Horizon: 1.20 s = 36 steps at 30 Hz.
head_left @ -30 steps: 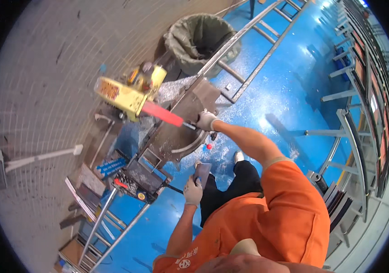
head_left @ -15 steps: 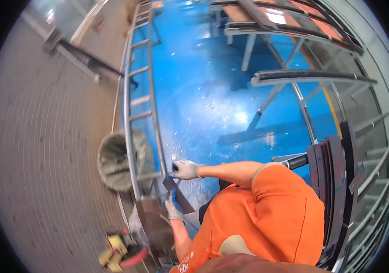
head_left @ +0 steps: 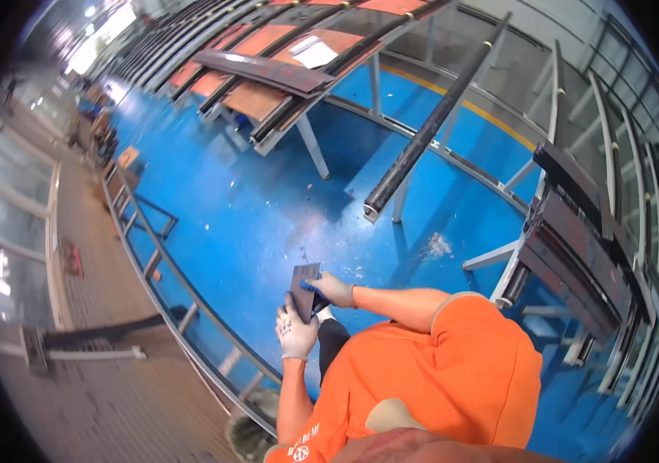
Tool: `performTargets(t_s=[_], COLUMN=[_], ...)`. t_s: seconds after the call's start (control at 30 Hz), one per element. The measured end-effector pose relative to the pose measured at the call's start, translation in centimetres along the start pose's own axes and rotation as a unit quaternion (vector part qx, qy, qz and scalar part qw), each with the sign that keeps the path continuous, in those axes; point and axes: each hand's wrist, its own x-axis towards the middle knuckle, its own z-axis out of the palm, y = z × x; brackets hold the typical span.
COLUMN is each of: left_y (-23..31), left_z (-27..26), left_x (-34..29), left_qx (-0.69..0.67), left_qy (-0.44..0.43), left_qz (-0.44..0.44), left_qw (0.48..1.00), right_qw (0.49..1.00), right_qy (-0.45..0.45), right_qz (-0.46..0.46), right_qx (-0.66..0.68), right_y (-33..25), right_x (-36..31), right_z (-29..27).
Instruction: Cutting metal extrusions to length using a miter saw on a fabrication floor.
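A dark grey flat rectangular plate [head_left: 304, 282] is held in front of me, its upper end pointing away over the blue floor. My left hand [head_left: 296, 332], in a whitish glove, grips its left edge and lower end. From the right, my right hand [head_left: 333, 289], in a whitish glove with blue fingers, closes on the plate's other edge. The right fingers partly cover the plate, so I cannot make out whether they hold anything else. My shoe and dark trouser leg [head_left: 333, 339] show just beneath the hands.
A long metal ladder-like frame [head_left: 190, 301] runs along the left. Ahead stands a rack table with orange-brown boards [head_left: 256, 100], carrying long dark strips [head_left: 264, 71]. A black padded bar [head_left: 437, 123] juts toward me. Stacked dark panels [head_left: 576, 255] lean on racks at right.
My view has swung to the right. Both hands have moved away from the ladder-like frame, and the plate is now up between them; my right hand has come onto it.
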Motion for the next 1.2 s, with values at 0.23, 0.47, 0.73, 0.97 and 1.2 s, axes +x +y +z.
performTargets(t_s=[0.23,0.47,0.73,0.97,1.2], left_y=[-1.3,9.4,21.6,27.0,40.0], left_z=[-4.8,-4.9,-2.8,-1.2,7.7], left_x=[23.6,40.2,57.2,70.3,86.3], left_qx=[0.049,0.027,-0.009,-0.148,-0.168], left_qy=[-0.171,-0.345,-0.125,-0.123,-0.109], left_qz=[0.218,0.511,0.654,0.350,0.325], left_qw=[0.960,0.787,0.746,0.917,0.924], right_qw=[0.760,0.613,0.867,0.878,0.785], right_qy=[0.172,0.233,0.361,0.363,0.290], right_qz=[-0.193,-0.224,-0.108,-0.140,-0.286], right_qx=[-0.597,-0.721,-0.326,0.280,0.466], right_y=[-15.0,-20.1,-24.9,-31.1,-44.8], right_x=[2.1,7.4,16.0,19.2,22.8], right_z=[-1.7,-4.4,-15.6,-29.2,-46.1])
